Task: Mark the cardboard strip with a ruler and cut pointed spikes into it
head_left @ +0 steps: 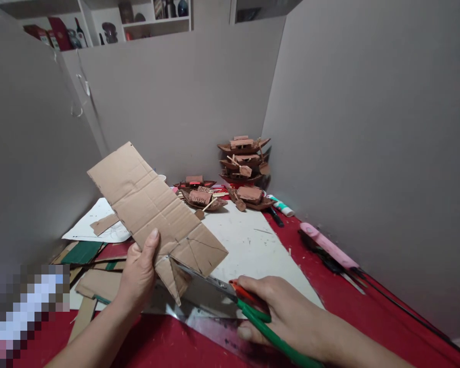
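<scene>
My left hand (140,273) grips a long creased piece of cardboard (149,204) by its lower left edge, thumb on top. Dark pen lines run across its lower right end, and a partly cut pointed flap (170,278) hangs down there. My right hand (281,312) is closed around the handles of a pair of scissors (258,329) with green and orange grips. The scissor blades reach left into the cardboard beside the flap. Part of the blades is hidden by the cardboard.
Several brown model boats (245,158) stand stacked and side by side at the back. A pink hot glue gun (327,245) with a cord lies on the right. Cardboard scraps (97,283) and a marked white sheet (99,220) lie left. A white board (249,235) rests on the red tabletop (352,317).
</scene>
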`<state>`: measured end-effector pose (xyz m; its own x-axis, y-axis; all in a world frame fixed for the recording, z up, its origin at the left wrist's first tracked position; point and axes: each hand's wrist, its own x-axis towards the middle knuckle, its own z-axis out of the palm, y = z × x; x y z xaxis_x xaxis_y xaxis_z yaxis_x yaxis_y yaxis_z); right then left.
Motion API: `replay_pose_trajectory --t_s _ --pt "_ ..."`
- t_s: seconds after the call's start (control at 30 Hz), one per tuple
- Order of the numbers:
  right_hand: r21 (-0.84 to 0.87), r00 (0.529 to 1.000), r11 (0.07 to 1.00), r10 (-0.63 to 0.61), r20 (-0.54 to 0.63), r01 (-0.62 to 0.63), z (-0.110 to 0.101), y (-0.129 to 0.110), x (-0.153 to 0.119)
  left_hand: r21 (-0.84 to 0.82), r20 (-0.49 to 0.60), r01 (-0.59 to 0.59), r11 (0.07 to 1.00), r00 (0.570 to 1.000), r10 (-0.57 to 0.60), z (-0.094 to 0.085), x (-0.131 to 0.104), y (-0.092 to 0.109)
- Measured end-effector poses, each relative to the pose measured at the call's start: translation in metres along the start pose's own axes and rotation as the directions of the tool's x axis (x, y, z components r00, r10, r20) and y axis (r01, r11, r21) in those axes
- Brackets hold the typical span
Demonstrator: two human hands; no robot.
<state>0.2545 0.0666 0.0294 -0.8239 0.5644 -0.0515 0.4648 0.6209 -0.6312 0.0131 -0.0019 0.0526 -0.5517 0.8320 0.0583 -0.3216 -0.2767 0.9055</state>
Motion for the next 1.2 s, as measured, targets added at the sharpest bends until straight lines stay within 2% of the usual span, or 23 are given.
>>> replay_pose_trajectory --t_s 0.1,0.27,0.5,0.6,0.77,1.03,1.2 --pt "0.005 1.000 1.000 0.000 -0.001 0.000 0.0002 -0.0006 -0.0003 -0.003 -0.021 0.000 1.000 1.000 0.000 0.0029 -0.0003 0.0018" --pt "0.010 1.000 1.000 -0.005 -0.001 0.005 0.0026 0.0023 -0.0004 0.011 0.006 0.028 1.000 1.000 -0.028 0.0025 0.0003 -0.0006" --pt "0.091 1.000 0.996 -0.008 0.028 0.005 0.0062 0.0069 -0.0018 0.047 0.042 0.031 0.998 0.999 -0.033 -0.0015 0.0007 -0.0052" --pt "0.156 0.999 0.988 -0.007 0.040 0.000 0.0053 0.0054 -0.0022 0.055 0.073 0.060 0.997 0.995 -0.064 -0.0019 0.0014 -0.0058" --pt "0.236 0.998 0.972 -0.009 0.056 -0.004 0.0039 0.0024 -0.0027 0.035 0.057 0.120 0.992 0.991 -0.122 -0.0004 0.0010 -0.0042" --pt "0.158 0.999 0.987 -0.004 0.051 -0.005 0.0020 0.0005 -0.0021 -0.001 0.073 0.213 0.977 0.975 -0.212 0.0030 -0.0011 -0.0027" --pt "0.172 0.995 0.985 0.013 0.099 -0.030 0.0023 0.0027 -0.0030 -0.002 0.085 0.262 0.965 0.962 -0.261 0.0058 -0.0010 -0.0010"
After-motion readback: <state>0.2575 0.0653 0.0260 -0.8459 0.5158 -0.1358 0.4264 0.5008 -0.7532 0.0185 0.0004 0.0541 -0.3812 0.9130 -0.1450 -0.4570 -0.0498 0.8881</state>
